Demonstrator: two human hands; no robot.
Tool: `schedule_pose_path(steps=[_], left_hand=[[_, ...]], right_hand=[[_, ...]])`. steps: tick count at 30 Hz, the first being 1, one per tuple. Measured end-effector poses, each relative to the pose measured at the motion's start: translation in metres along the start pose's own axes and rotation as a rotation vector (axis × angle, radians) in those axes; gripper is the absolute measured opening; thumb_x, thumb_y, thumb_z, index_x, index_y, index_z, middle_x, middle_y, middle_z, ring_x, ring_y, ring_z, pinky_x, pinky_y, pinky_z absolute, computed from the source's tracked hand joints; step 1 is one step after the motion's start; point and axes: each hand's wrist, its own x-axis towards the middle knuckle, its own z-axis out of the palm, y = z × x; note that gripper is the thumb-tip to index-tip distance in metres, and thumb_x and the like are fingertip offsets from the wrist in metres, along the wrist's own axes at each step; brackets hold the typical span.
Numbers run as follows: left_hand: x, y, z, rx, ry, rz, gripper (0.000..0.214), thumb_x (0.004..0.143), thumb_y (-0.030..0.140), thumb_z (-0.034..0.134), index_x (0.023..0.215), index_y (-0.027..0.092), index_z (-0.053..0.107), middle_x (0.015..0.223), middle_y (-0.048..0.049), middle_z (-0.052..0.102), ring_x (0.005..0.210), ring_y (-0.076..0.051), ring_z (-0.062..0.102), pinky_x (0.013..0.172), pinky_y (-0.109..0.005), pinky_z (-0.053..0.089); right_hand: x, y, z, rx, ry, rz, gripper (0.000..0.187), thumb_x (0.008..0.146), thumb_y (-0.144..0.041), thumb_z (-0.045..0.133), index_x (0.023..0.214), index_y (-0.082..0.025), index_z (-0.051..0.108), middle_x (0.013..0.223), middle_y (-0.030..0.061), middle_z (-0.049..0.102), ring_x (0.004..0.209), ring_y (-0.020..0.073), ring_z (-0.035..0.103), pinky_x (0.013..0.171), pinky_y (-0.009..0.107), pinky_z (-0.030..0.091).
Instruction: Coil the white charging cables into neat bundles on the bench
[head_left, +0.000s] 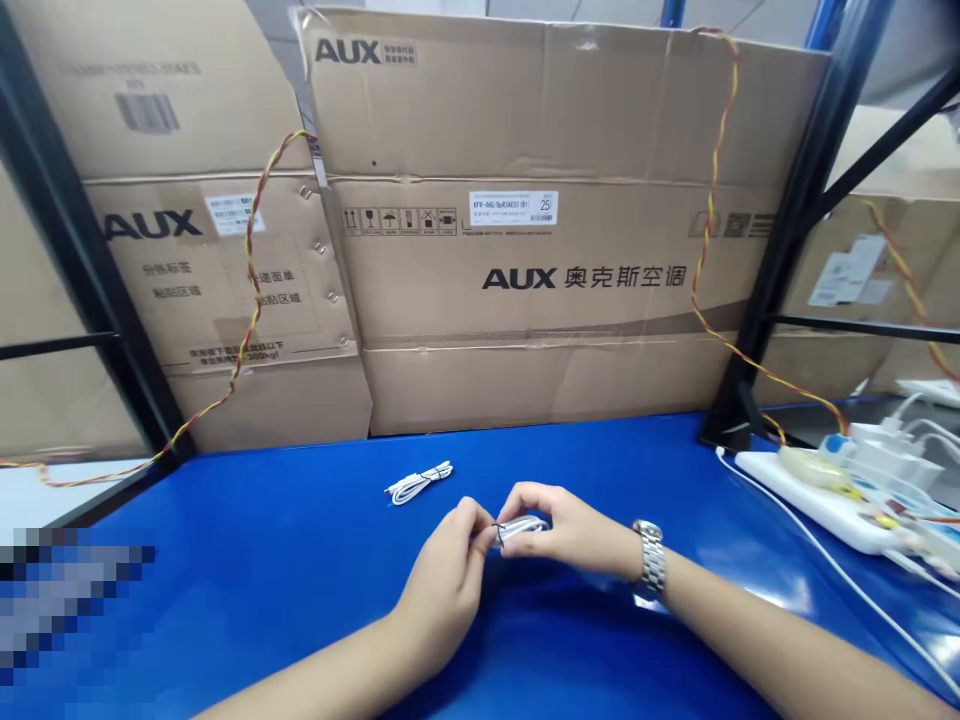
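Observation:
Between my two hands is a small coiled white cable (523, 527) with a dark tie around it. My right hand (562, 530), with a metal watch (649, 556) on its wrist, is closed round the coil's right part. The fingers of my left hand (454, 560) pinch at its left end, by the dark tie. Farther back, to the left of my hands, a second coiled white cable (419, 483) lies on the blue table surface (285, 560), also bound with a dark tie.
Large cardboard boxes (555, 370) stand behind the table between black metal posts (787, 220). Twisted red-yellow wires (255, 270) hang down at both sides. At right lies a white power strip (817, 500) with chargers plugged in and a white cord (832, 570). The lower left corner is pixelated.

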Motion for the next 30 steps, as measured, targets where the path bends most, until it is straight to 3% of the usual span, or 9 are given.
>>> schedule_pose_path(steps=[4, 8, 12, 15, 21, 26, 30], left_hand=[[0.0, -0.001, -0.001, 0.014, -0.002, -0.007, 0.016, 0.086, 0.031, 0.037, 0.074, 0.022, 0.045, 0.07, 0.0013, 0.05, 0.064, -0.016, 0.044, 0.061, -0.025, 0.031], [-0.001, -0.002, 0.0, 0.024, -0.037, -0.001, 0.018, 0.087, 0.031, 0.035, 0.074, 0.022, 0.044, 0.071, 0.0006, 0.05, 0.066, -0.016, 0.044, 0.062, -0.025, 0.03], [-0.004, -0.003, 0.001, 0.046, -0.072, 0.007, 0.018, 0.086, 0.028, 0.034, 0.073, 0.021, 0.044, 0.073, -0.0003, 0.051, 0.07, -0.016, 0.044, 0.063, -0.026, 0.03], [-0.005, -0.003, 0.0, 0.022, -0.083, -0.025, 0.015, 0.085, 0.026, 0.036, 0.073, 0.021, 0.043, 0.072, 0.0007, 0.051, 0.069, -0.015, 0.043, 0.062, -0.025, 0.03], [-0.006, -0.003, -0.002, -0.096, -0.085, -0.11, 0.012, 0.084, 0.026, 0.038, 0.073, 0.021, 0.041, 0.069, 0.0024, 0.049, 0.066, -0.014, 0.042, 0.06, -0.024, 0.029], [-0.006, -0.005, -0.002, -0.176, -0.082, -0.147, 0.009, 0.083, 0.027, 0.041, 0.076, 0.021, 0.042, 0.071, 0.0023, 0.049, 0.068, -0.013, 0.041, 0.061, -0.024, 0.03], [-0.008, -0.003, -0.002, -0.13, -0.058, -0.121, 0.009, 0.084, 0.027, 0.039, 0.078, 0.021, 0.042, 0.073, 0.0018, 0.049, 0.069, -0.014, 0.042, 0.062, -0.025, 0.03]], right_hand=[[0.003, 0.006, -0.004, 0.24, -0.125, 0.015, 0.026, 0.069, -0.034, 0.064, 0.086, -0.016, 0.057, 0.082, 0.0005, 0.06, 0.074, 0.0123, 0.055, 0.07, 0.027, 0.042], [0.006, 0.011, 0.001, 0.311, -0.135, 0.074, 0.025, 0.069, -0.034, 0.064, 0.081, -0.015, 0.053, 0.073, -0.0009, 0.058, 0.066, 0.0105, 0.053, 0.064, 0.025, 0.042], [0.004, 0.008, 0.009, 0.16, -0.132, 0.075, 0.027, 0.066, -0.03, 0.067, 0.079, -0.016, 0.047, 0.07, -0.0034, 0.053, 0.062, 0.0091, 0.048, 0.056, 0.021, 0.037], [0.001, 0.001, 0.013, -0.072, -0.075, 0.038, 0.02, 0.07, -0.027, 0.061, 0.077, -0.017, 0.045, 0.07, -0.0037, 0.052, 0.061, 0.0093, 0.045, 0.054, 0.021, 0.035], [-0.008, -0.006, 0.019, -0.516, 0.011, -0.138, 0.002, 0.078, -0.021, 0.049, 0.078, -0.019, 0.05, 0.077, 0.0015, 0.056, 0.069, 0.0147, 0.048, 0.062, 0.027, 0.036], [-0.008, -0.003, 0.023, -0.586, 0.04, -0.177, 0.003, 0.078, -0.02, 0.047, 0.078, -0.019, 0.05, 0.076, 0.0027, 0.056, 0.068, 0.0158, 0.049, 0.062, 0.027, 0.037], [-0.006, -0.004, 0.021, -0.468, 0.02, -0.105, 0.004, 0.08, -0.024, 0.047, 0.078, -0.02, 0.048, 0.074, -0.0003, 0.057, 0.063, 0.0131, 0.05, 0.057, 0.024, 0.037]])
